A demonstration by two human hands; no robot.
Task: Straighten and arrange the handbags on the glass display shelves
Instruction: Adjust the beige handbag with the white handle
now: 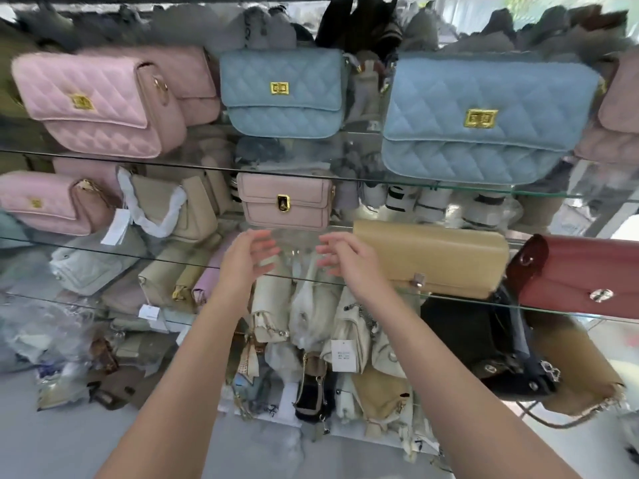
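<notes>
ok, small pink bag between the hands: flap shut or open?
Shut. The small pink bag stands upright with its flap down and the gold clasp seated on the front. Neither hand touches it.

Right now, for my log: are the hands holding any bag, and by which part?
Nothing: both hands, left and right, are open and empty.

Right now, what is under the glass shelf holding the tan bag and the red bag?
Below that glass shelf, a black bag with metal studs and a tan chain-strap bag show through. The tan bag and red bag cover whatever lies behind them.
</notes>
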